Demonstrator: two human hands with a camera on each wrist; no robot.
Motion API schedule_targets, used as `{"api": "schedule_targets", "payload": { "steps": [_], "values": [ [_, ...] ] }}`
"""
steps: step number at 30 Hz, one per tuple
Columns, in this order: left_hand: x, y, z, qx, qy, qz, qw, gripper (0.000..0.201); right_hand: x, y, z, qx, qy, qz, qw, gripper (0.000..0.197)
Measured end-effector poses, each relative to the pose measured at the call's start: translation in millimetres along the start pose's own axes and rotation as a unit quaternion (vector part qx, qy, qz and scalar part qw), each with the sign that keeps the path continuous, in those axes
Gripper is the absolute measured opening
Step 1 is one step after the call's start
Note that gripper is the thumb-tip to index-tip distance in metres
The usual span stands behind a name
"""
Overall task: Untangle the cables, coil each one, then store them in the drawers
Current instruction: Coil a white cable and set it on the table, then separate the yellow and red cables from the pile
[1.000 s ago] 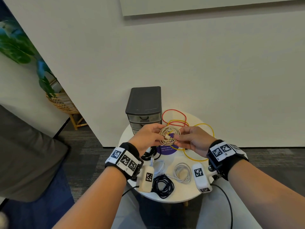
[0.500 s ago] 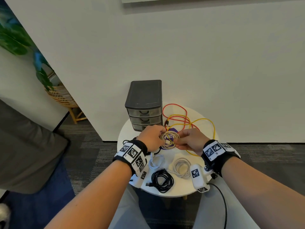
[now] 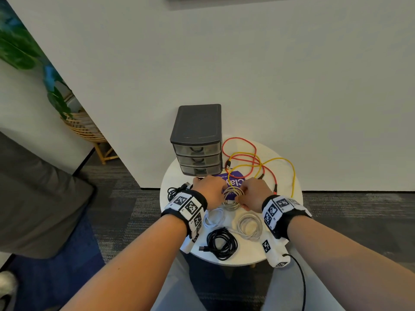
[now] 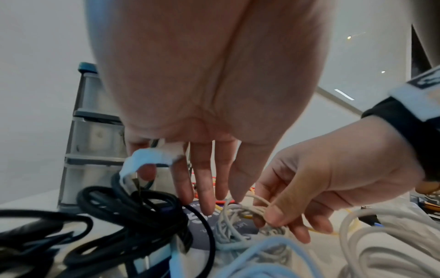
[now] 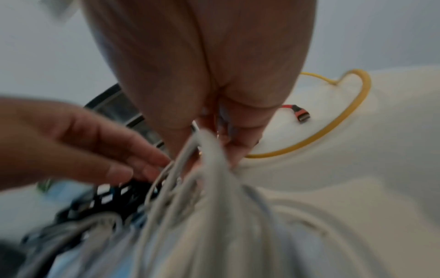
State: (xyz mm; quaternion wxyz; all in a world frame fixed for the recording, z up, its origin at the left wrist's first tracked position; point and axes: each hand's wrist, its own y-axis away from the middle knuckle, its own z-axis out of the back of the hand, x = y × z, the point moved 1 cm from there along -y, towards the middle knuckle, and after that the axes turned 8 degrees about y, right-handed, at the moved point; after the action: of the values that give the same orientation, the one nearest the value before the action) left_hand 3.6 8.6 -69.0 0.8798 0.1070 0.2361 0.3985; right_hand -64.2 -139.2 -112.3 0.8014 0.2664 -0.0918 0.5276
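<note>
A beige cable coil [image 3: 232, 198] sits low over the round white table [image 3: 285, 212], in front of a purple card [image 3: 231, 177]. My right hand [image 3: 251, 194] pinches its right side between thumb and fingers [image 4: 273, 216]. My left hand [image 3: 211, 189] is at its left side with straight fingers [image 4: 207, 190] whose tips touch the strands. The beige coil [image 4: 238, 225] shows between both hands in the left wrist view. A grey three-drawer unit [image 3: 197, 140] stands behind, all drawers closed. A red cable [image 3: 238, 138] and a yellow cable [image 3: 293, 176] lie tangled at the back right.
Coiled on the near half of the table are a white cable [image 3: 214, 217], a pale grey cable [image 3: 249, 225] and a black cable [image 3: 222, 243]. Another black cable [image 3: 177, 190] lies bunched at the left edge. A wall is right behind the table.
Both hands have come down with the beige coil, from in front of the drawers to the table by the purple card. My left hand's fingers have straightened off their grip.
</note>
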Motion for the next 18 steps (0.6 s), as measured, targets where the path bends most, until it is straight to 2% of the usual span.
{"api": "schedule_targets", "payload": {
  "steps": [4, 8, 11, 14, 15, 18],
  "values": [
    [-4, 1, 1, 0.005, -0.019, 0.004, 1.0, 0.021, 5, 0, -2, -0.021, 0.08, 0.043, 0.996, 0.021],
    [-6, 1, 3, 0.011, -0.03, 0.004, 0.999, 0.02, 5, 4, 0, -0.03, 0.096, 0.062, 0.993, 0.025],
    [-4, -1, 9, -0.015, -0.002, 0.009, 1.0, 0.022, -1, 10, 17, -0.057, 0.09, 0.097, 0.99, 0.02],
    [2, -4, 18, -0.032, 0.036, 0.008, 0.999, 0.026, -14, 14, 47, -0.077, 0.127, 0.075, 0.986, 0.023],
    [4, -5, 20, -0.03, 0.049, 0.004, 0.998, 0.022, -19, 14, 53, -0.06, 0.151, 0.056, 0.985, 0.025],
    [6, -8, 24, -0.019, 0.087, -0.003, 0.996, 0.032, -29, 18, 54, 0.055, 0.252, 0.029, 0.966, 0.031]
  ]
}}
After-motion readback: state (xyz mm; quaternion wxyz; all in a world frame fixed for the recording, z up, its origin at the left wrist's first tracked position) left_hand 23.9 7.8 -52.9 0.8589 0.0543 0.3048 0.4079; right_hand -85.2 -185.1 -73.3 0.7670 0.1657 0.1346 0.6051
